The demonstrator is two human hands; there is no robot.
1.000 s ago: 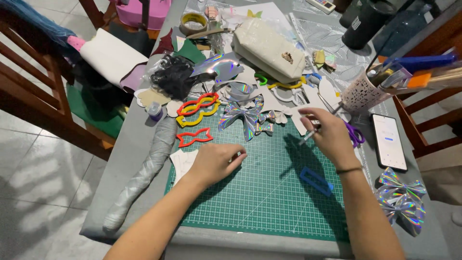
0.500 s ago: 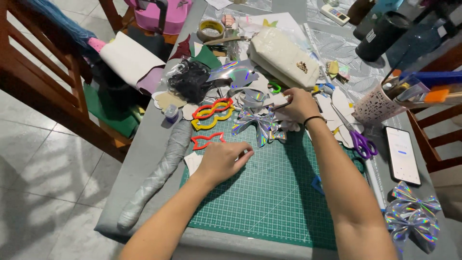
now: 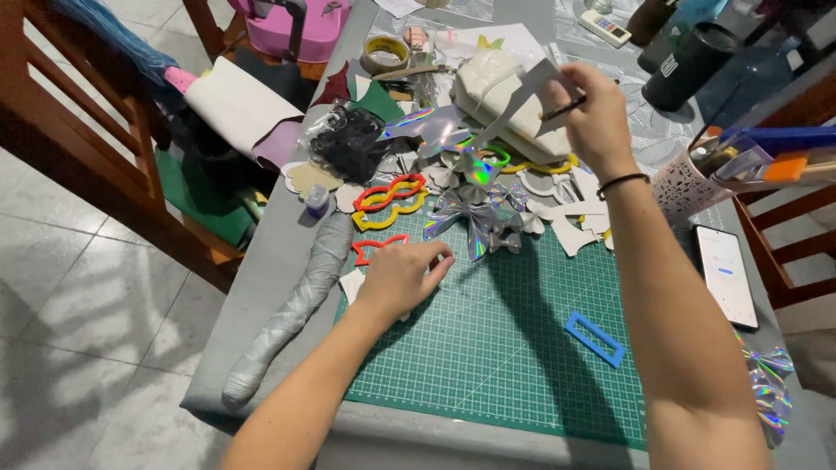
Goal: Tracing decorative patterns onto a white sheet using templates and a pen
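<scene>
My right hand point(image 3: 592, 109) is raised above the back of the table, holding a thin dark pen point(image 3: 564, 108) together with a strip of shiny silver paper point(image 3: 521, 94) that hangs from the fingers. My left hand point(image 3: 402, 277) rests palm down on the green cutting mat point(image 3: 514, 348), on a small white piece of paper point(image 3: 352, 283), next to a red bow-shaped stencil point(image 3: 376, 247). A holographic bow point(image 3: 475, 213) lies at the mat's far edge, between the hands.
Yellow and red stencils point(image 3: 389, 200), a blue rectangular frame point(image 3: 595, 339), a phone point(image 3: 725, 274), a perforated pen cup point(image 3: 688, 183), a white pouch point(image 3: 505, 100), tape rolls point(image 3: 384, 52) and a grey foil roll point(image 3: 292, 313) lie around. A wooden chair point(image 3: 96, 148) stands left.
My right hand rose from the mat toward the back of the table, lifting the pen and a silver paper strip. The left hand stayed pressed on the mat.
</scene>
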